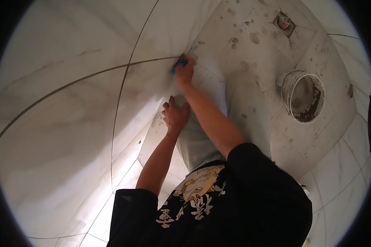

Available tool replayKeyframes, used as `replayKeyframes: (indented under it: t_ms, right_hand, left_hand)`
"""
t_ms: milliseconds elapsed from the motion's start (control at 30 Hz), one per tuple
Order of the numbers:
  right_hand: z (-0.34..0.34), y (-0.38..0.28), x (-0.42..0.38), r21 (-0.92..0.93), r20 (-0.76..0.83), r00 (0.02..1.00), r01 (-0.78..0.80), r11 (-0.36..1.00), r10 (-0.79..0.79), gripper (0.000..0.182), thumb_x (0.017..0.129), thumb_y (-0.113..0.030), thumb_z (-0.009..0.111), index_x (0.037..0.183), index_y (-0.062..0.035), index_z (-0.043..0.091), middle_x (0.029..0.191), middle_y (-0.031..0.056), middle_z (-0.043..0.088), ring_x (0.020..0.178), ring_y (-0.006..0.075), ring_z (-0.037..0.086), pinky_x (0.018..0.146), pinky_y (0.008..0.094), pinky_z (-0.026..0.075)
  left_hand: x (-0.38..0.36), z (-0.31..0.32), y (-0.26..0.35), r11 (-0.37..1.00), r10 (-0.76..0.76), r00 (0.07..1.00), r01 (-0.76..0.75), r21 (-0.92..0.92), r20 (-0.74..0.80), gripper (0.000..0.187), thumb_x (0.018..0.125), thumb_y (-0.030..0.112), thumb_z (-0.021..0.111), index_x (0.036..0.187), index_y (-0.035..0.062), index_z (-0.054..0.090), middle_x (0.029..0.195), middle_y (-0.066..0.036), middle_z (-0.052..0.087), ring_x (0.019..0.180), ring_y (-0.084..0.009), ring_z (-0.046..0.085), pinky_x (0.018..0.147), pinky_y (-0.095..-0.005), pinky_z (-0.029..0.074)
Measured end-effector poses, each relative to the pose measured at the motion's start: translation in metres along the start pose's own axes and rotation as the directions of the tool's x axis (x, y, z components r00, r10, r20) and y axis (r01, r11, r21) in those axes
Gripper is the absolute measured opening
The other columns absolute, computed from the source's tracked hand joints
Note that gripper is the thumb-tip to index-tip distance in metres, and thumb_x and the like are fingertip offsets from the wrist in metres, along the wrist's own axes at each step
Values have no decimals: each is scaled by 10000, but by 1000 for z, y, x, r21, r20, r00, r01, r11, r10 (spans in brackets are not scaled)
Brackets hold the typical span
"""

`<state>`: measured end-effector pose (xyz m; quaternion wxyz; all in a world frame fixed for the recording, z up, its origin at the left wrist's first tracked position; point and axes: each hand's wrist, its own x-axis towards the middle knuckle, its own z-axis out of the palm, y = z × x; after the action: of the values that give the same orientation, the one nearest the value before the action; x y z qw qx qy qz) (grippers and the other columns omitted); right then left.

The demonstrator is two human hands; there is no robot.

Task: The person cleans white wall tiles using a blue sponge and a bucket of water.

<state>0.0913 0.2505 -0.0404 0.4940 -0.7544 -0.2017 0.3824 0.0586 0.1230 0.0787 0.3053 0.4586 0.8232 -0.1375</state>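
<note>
Blue tool (178,64), blurred, right at the floor end of a dark joint (152,61) in the marbled wall tiles (78,94), and it's the right hand (184,74) gripping it, fingers closed about its near side. Down by the greyish trouser leg (193,138), here's the left hand (176,115), fingers bent and slightly apart, nothing in them! Over on the stained floor (255,53), a residue-crusted bucket (285,91) stands well to the right.

Glossy wall tiles (82,107), matt speckled floor (272,53)
</note>
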Motion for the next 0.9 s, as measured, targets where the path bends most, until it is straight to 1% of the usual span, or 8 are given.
replayKeyframes:
  t_ms: [133,267,400,467,533,667,800,900]
  right_hand:
    - [-62,-23,-37,349,411,890,-353,868,196,323,804,8,573,1126,-25,562,960,83,585,888,166,574,815,309,481]
    - [-32,-26,16,608,279,828,-544,578,486,451,793,-23,593,1239,-20,524,1045,92,577,927,177,563,829,327,482]
    - [-23,-107,-44,471,221,959,-266,841,180,514,788,-26,610,1289,-29,498,1164,129,550,1043,232,560,891,346,480]
    - [-68,-199,-99,662,388,911,-170,730,-139,526,780,14,620,1290,-62,513,1189,129,534,1113,256,551,952,385,471]
    - [-104,-256,-107,670,158,743,404,623,-651,510,765,24,643,1261,-74,574,1192,176,532,1118,371,546,978,426,464]
    - [-73,-185,-67,462,118,636,645,609,-762,486,718,39,644,1192,-59,614,1186,167,567,1102,366,554,968,450,460]
    - [-36,-59,5,303,141,979,102,948,-150,313,789,21,597,1100,-11,593,1038,194,594,1004,366,575,927,426,463]
    - [-12,-65,5,332,143,922,-387,860,359,222,849,13,606,1070,-15,604,1000,100,616,910,183,595,815,330,495]
  left_hand:
    - [4,-1,5,998,-58,998,58,12,13,865,804,521,682,1521,156,363,1477,-231,392,1297,-470,439,1053,-569,399]
    - [1,-3,5,998,-66,998,66,-1,18,874,794,522,696,1516,152,371,1479,-231,391,1306,-472,434,1066,-558,394]
    - [2,3,-1,997,-67,997,66,45,38,864,796,515,694,1513,153,378,1461,-234,414,1298,-472,449,1077,-543,392]
    - [8,20,-15,989,121,982,-107,100,-148,844,802,500,693,1509,157,384,1431,-238,446,1290,-464,466,1077,-540,395]
    - [1,8,-3,997,4,997,2,83,-76,832,805,493,695,1503,159,391,1410,-239,469,1288,-449,479,1070,-540,402]
    - [10,18,-27,997,5,1000,-3,75,-31,827,809,498,683,1501,153,390,1428,-232,447,1282,-454,479,1050,-540,421]
    - [0,-1,3,998,-40,999,40,37,-19,837,809,495,686,1505,150,373,1447,-209,424,1260,-456,482,1033,-539,437]
    - [-4,-5,2,998,-50,998,48,45,28,871,796,480,707,1519,151,351,1457,-210,416,1278,-453,462,1052,-538,419]
